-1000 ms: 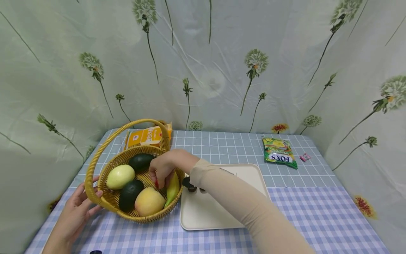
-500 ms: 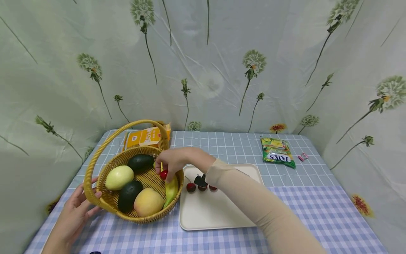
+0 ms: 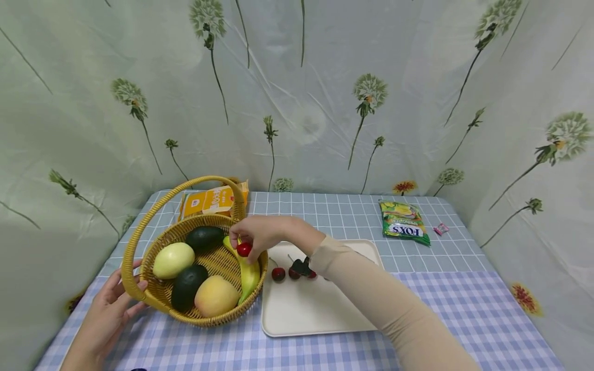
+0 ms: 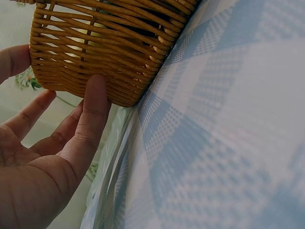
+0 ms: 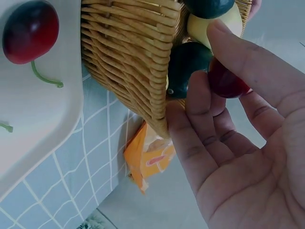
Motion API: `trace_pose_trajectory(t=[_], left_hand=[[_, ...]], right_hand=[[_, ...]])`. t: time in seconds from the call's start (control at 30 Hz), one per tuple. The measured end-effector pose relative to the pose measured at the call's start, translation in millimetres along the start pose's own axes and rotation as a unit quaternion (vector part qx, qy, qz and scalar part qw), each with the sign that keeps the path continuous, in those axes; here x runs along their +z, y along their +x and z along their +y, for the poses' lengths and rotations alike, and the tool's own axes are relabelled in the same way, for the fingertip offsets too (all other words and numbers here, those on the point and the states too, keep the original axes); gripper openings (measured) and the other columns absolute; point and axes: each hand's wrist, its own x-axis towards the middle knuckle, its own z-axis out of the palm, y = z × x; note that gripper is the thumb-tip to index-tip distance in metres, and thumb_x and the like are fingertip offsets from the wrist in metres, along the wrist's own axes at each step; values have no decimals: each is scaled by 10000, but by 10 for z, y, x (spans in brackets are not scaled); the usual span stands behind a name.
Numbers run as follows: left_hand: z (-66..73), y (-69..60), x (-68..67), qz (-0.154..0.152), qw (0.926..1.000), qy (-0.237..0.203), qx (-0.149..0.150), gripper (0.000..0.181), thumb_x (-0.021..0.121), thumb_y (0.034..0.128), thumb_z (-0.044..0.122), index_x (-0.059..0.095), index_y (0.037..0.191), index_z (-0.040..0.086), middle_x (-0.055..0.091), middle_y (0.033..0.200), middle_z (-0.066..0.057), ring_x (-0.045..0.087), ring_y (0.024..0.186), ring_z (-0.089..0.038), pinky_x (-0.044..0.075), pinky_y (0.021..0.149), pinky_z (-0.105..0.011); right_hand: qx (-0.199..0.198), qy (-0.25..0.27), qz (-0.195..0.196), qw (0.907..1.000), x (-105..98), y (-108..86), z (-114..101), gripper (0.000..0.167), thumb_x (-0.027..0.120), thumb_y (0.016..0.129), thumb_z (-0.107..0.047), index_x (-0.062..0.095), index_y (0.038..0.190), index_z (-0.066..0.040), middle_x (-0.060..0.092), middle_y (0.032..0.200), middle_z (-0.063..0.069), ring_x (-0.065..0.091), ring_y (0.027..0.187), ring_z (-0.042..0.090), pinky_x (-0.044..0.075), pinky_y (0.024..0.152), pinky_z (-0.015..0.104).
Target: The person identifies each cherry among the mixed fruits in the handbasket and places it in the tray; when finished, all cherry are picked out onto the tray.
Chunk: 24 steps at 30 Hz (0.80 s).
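Note:
A red cherry (image 3: 244,250) is pinched between the thumb and fingers of my right hand (image 3: 261,234). This hand is over the right side of the wicker basket (image 3: 211,321), above a yellow-green banana (image 3: 250,278). My left hand (image 3: 109,312) touches the basket's left wall by the handle; in the left wrist view its fingers (image 4: 93,109) are extended against the weave, not wrapped round it. Inside the basket are a peach (image 3: 216,295), a pale yellow-green fruit (image 3: 174,260) and two dark green avocado-like fruits, one at the back (image 3: 205,239), another in front (image 3: 188,288).
On the white tray (image 3: 320,314), right of the basket, lie several cherries (image 3: 278,274), partly behind my right forearm. An orange packet (image 3: 209,202) is behind the basket. A green FOX'S bag (image 3: 405,222) and a small pink wrapped sweet (image 3: 441,229) lie at the back right.
My right hand has risen from inside the basket and shifted slightly right, with the cherry now clearly visible in its fingers. More cherries on the tray are uncovered. The left hand stays against the basket.

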Motion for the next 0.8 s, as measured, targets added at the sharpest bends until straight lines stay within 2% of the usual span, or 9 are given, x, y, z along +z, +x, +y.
trace_pose_trajectory(t=[0.3,0.4,0.63,0.8], left_hand=[[-4,-21,-15,-35,9999,-129,90,506,557,1118,88,461,1536,355,653,1181,258,649,1070,87,634,763,-271],[-4,-22,-17,-51,9997,-180,154,500,553,1118,82,472,1528,357,657,1189,256,653,1075,82,633,762,-272],[-13,-3,-14,-157,9992,-149,333,500,538,1122,67,471,1539,333,666,1215,241,656,1095,73,627,767,-270],[-19,-10,-8,-145,9993,-111,320,503,543,1120,70,471,1545,331,661,1214,247,650,1094,82,627,764,-269]], right_hand=[[-2,233,450,9987,-43,-248,104,366,884,873,-38,602,1082,-139,599,1016,0,547,927,129,486,808,218],[0,315,614,9976,-73,-383,181,369,875,869,-26,601,1090,-139,603,1026,9,565,939,136,530,874,272],[75,567,1019,9932,-61,-773,423,362,868,866,-6,607,1094,-111,614,994,27,597,973,280,546,1007,521],[380,382,1298,9901,18,-1091,628,347,881,870,-44,622,1086,-125,611,972,7,593,976,286,549,1019,543]])
